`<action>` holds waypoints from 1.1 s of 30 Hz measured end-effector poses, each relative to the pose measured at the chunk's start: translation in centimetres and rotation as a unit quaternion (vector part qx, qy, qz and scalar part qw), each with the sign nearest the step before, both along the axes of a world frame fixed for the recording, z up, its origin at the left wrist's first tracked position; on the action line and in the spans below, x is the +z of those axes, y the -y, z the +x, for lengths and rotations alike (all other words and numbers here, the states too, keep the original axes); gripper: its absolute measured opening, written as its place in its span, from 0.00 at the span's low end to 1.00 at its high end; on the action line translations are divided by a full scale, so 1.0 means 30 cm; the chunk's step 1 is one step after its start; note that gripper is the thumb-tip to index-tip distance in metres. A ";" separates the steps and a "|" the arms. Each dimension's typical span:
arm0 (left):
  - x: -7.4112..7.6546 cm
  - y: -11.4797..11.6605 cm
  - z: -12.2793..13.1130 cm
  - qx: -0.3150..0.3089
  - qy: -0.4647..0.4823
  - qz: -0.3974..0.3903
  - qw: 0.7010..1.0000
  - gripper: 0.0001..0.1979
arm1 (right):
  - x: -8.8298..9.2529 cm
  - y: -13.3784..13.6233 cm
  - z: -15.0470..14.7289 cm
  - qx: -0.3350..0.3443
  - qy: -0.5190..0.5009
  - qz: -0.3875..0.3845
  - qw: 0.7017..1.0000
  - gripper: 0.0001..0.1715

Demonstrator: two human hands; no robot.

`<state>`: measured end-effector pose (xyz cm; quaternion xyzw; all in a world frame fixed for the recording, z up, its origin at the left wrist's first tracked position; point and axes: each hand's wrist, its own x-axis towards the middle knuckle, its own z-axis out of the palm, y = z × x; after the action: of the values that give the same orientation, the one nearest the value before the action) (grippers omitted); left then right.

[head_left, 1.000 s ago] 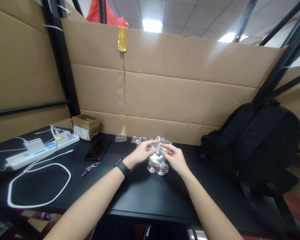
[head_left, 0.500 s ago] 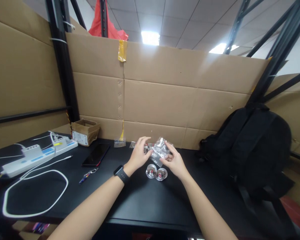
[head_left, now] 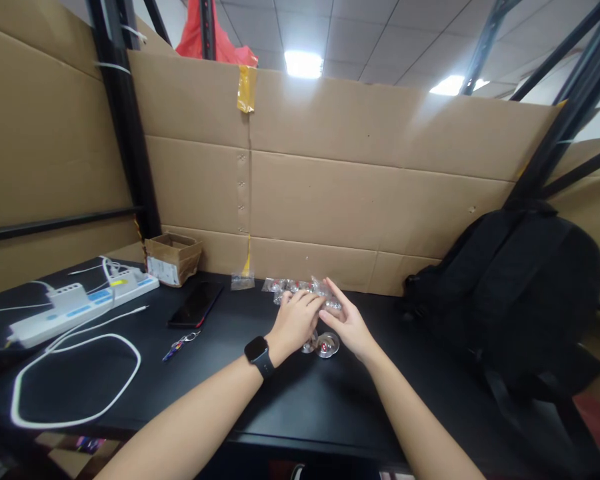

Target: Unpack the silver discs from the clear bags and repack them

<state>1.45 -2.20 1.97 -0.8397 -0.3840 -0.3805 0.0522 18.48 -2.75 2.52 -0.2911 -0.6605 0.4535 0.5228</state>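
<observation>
and here the left hand point(head_left: 296, 323) curls over the clear plastic point(head_left: 321, 288), whether pinching it i can't tell; the right hand point(head_left: 349, 325), thumb and fingers spread, flanks it! two silvery discs point(head_left: 327, 345) sit on the tabletop point(head_left: 300, 407), between the wrists.

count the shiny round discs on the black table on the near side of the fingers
2: one shiny disc lies on the right, the other just left of it, partly covered by the left hand. More may be hidden under that hand.
</observation>
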 end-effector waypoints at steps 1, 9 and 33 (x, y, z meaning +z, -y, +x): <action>-0.002 -0.004 -0.002 -0.002 0.002 -0.002 1.000 0.19 | -0.002 -0.002 0.001 -0.004 0.001 0.003 1.000 0.46; -0.007 -0.052 -0.043 0.038 0.026 -0.036 0.998 0.21 | -0.009 -0.017 0.024 -0.060 0.031 -0.025 0.997 0.48; -0.135 -0.327 -0.399 0.383 -0.067 -0.145 0.910 0.20 | -0.017 -0.020 0.066 0.004 0.091 -0.094 0.991 0.50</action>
<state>-10.53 7.60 -2.10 -0.6501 -0.7224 -0.2147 0.0971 20.45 -2.16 2.01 -0.3763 -0.6612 0.4873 0.4287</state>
